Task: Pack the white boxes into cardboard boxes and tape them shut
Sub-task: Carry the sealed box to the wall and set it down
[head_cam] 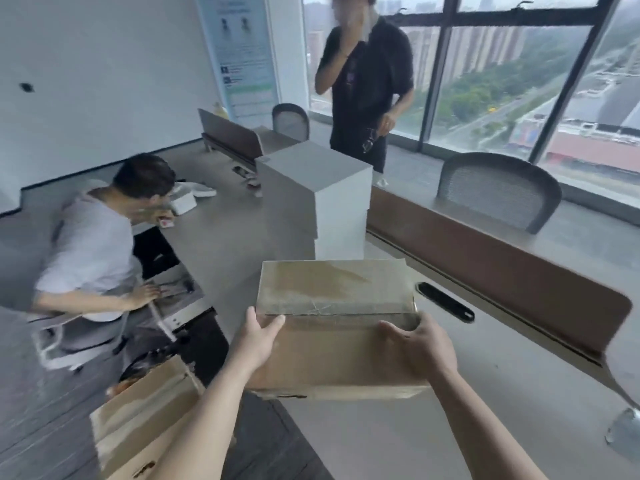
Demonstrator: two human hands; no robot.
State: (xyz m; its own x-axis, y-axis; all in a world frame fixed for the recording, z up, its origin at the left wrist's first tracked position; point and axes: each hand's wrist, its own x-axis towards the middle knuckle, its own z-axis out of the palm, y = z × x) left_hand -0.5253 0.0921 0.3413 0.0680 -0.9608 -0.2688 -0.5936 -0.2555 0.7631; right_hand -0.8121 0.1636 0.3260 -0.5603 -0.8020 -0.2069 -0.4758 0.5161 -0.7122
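The big grey table (485,393) holds the work up where the arms can reach it. A tall pile of white boxes (341,202) stands on it, just behind the cardboard box (332,351), likely so they are close for packing. The cardboard box sits at the near edge of the table. Its top flaps lie flat, so I cannot tell what is inside. The far flap looks shiny with tape. Another cardboard box (138,417) waits low on the left, and its inside is hidden too. The left hand (258,336) and right hand (420,344) each grip one side of the box with the thumbs on top, probably to keep it steady.
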